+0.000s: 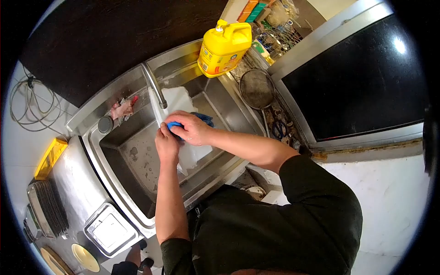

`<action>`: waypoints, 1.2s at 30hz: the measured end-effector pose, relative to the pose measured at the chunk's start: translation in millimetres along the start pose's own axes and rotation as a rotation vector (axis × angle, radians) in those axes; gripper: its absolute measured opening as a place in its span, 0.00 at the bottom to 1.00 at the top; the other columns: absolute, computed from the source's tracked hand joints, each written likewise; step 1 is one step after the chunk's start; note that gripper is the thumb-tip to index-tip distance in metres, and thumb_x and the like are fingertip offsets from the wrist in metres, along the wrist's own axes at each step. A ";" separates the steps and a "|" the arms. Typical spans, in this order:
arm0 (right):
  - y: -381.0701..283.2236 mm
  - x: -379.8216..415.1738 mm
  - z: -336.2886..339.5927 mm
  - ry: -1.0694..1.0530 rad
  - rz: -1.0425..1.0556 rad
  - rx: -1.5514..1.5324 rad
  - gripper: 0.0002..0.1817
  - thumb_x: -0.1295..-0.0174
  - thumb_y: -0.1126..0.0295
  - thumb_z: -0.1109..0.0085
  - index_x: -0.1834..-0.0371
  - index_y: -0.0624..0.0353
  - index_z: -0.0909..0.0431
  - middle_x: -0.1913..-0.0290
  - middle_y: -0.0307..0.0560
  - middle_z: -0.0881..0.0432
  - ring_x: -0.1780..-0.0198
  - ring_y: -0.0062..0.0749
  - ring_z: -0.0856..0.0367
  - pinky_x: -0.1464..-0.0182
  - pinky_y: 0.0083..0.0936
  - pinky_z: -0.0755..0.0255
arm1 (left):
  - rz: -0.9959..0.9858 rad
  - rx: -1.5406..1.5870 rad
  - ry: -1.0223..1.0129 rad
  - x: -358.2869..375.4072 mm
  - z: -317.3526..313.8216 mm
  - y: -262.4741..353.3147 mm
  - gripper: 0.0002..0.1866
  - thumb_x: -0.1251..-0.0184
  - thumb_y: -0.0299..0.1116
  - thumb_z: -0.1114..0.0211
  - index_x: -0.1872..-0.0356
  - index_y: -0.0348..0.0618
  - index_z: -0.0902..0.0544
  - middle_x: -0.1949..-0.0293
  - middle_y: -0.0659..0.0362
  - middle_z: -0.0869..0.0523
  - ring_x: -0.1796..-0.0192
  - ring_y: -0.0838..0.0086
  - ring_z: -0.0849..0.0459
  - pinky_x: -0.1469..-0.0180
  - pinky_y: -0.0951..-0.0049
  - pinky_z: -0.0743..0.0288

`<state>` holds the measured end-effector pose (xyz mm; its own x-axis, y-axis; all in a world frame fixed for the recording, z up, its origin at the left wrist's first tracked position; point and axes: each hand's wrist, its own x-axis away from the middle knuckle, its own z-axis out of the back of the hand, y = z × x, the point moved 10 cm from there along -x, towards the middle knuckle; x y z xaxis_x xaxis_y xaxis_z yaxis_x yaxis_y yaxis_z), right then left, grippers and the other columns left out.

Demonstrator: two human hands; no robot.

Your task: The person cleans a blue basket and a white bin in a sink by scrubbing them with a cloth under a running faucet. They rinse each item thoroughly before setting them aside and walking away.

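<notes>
A white slab (176,98) with uneven edges stands tilted in the metal sink (144,151), under the curved faucet (156,85). My right hand (193,129) is closed around a blue cloth (204,118) and presses it against the slab's edge, just below the spout. Close beside it, my left hand (167,145) is closed at the slab's left edge, its fingertips near the blue cloth. The hands overlap the slab's middle and hide part of it.
A yellow jug (224,49) stands on the sink's back right corner. A round strainer (257,89) and blue-handled scissors (279,129) lie to the right. A jar (105,124) sits on the left rim, beside a crumpled wrapper (122,110). Another person's leg (134,256) shows below.
</notes>
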<state>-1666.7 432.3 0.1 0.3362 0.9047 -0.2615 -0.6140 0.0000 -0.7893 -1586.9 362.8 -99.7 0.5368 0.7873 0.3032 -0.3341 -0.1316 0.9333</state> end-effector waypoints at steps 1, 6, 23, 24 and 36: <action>-0.9 -0.7 1.4 0.035 0.056 0.087 0.15 0.40 0.70 0.44 0.49 0.57 0.24 0.46 0.48 0.26 0.45 0.44 0.29 0.43 0.35 0.35 | 0.052 0.010 -0.036 6.2 -0.3 0.2 0.26 0.26 0.49 0.55 0.59 0.30 0.24 0.69 0.45 0.16 0.66 0.64 0.16 0.68 0.67 0.25; 51.3 8.4 6.9 0.098 0.113 0.742 0.23 0.43 0.61 0.43 0.43 0.46 0.27 0.36 0.42 0.32 0.40 0.43 0.36 0.37 0.49 0.48 | -0.150 -0.078 -0.167 8.5 -2.4 -4.2 0.22 0.27 0.46 0.53 0.59 0.32 0.25 0.74 0.49 0.17 0.76 0.67 0.17 0.75 0.70 0.25; 13.0 -16.4 80.8 0.305 -0.288 -0.500 0.16 0.37 0.70 0.43 0.47 0.61 0.25 0.54 0.39 0.19 0.57 0.21 0.23 0.53 0.22 0.27 | 0.066 0.115 -0.164 13.1 12.5 7.4 0.23 0.24 0.47 0.56 0.64 0.35 0.24 0.80 0.56 0.19 0.82 0.75 0.23 0.79 0.73 0.30; 3.3 -16.7 65.4 0.146 -0.242 -0.337 0.15 0.34 0.70 0.46 0.46 0.61 0.25 0.54 0.37 0.20 0.56 0.18 0.24 0.52 0.19 0.28 | 0.078 0.142 -0.163 10.8 10.3 5.4 0.22 0.24 0.46 0.57 0.65 0.35 0.23 0.80 0.57 0.19 0.82 0.76 0.23 0.79 0.74 0.30; 47.5 -38.6 3.3 -0.042 -0.002 0.586 0.19 0.40 0.64 0.44 0.46 0.57 0.23 0.34 0.60 0.35 0.34 0.57 0.38 0.33 0.45 0.44 | -0.126 -0.255 -0.029 -17.1 17.8 -8.8 0.14 0.35 0.36 0.48 0.63 0.32 0.26 0.66 0.35 0.19 0.60 0.40 0.20 0.57 0.49 0.26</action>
<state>-1711.1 398.8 -25.4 0.3163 0.9206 -0.2291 -0.9099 0.2261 -0.3478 -1579.4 339.8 -109.6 0.6071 0.7699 0.1968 -0.4458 0.1251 0.8863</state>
